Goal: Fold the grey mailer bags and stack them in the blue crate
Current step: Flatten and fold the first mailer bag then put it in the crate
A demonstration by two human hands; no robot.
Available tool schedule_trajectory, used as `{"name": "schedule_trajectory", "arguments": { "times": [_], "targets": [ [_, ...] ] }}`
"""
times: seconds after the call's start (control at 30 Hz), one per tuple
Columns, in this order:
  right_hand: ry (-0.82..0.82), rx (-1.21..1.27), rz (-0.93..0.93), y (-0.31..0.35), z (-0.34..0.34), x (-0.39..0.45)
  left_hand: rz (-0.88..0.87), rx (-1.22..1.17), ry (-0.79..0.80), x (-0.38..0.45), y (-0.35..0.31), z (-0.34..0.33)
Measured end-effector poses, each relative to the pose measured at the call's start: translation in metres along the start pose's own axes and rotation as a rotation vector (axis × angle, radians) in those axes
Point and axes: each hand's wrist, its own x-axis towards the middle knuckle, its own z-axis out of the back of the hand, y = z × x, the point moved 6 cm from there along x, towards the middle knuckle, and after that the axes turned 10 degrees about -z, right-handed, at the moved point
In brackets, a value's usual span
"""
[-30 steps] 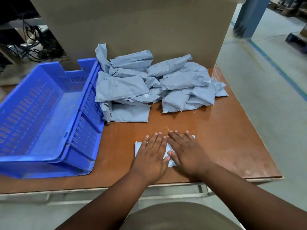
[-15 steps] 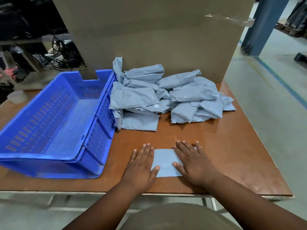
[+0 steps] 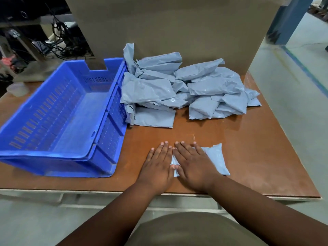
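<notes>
- Our left hand [image 3: 158,166] and right hand [image 3: 192,166] lie side by side at 6 o'clock on the table [image 3: 257,148], fingers straight and close together, gripping nothing. Both press flat on one grey mailer bag [image 3: 215,159], whose uncovered end shows to the right hand's 3 o'clock.
- We judge the slick plastic may spring open once we lift our palms, spoiling the fold.
- Pressing with flat palms could also push the bag sideways on the smooth tabletop, leaving a crooked crease.
- Carrying it toward the blue crate [image 3: 58,119] at 9 o'clock with a loose hold might let it unfold in the air.
- Count: two hands, one bag under them, one crate holding no bags that we can see, and one heap of bags [image 3: 186,89] at 12 o'clock. They overlap too much for an exact count, but we make out roughly ten.
- One cardboard box [image 3: 177,23] stands behind the heap.
</notes>
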Motion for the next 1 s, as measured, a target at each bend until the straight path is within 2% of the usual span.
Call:
{"name": "schedule_trajectory", "arguments": {
  "times": [0.17, 0.43, 0.57, 0.63, 0.73, 0.83, 0.9, 1.0],
  "targets": [
    [0.017, 0.032, -0.042, -0.009, 0.002, -0.008, 0.001, 0.007, 0.024, -0.002, 0.001, -0.001],
    [0.102, 0.032, -0.24, -0.091, 0.011, -0.045, -0.001, -0.001, 0.051, -0.004, 0.001, 0.002],
    [0.094, 0.068, -0.249, -0.111, 0.02, -0.053, 0.032, -0.003, 0.009, -0.001, -0.005, 0.017],
    [0.011, 0.082, -0.255, -0.112, 0.033, -0.047, 0.034, -0.027, -0.075, 0.007, -0.018, 0.033],
    [-0.074, 0.085, -0.209, -0.1, 0.044, -0.03, -0.061, -0.073, -0.135, 0.033, -0.057, 0.045],
    [0.009, 0.057, -0.161, -0.09, 0.02, -0.021, -0.099, -0.072, -0.095, 0.054, -0.088, 0.03],
    [0.022, 0.063, -0.163, -0.092, 0.007, -0.023, -0.079, -0.048, -0.034, 0.058, -0.09, 0.013],
    [0.018, 0.093, -0.149, -0.099, 0.005, -0.026, -0.08, -0.049, -0.033, 0.053, -0.08, 0.001]
  ]
}}
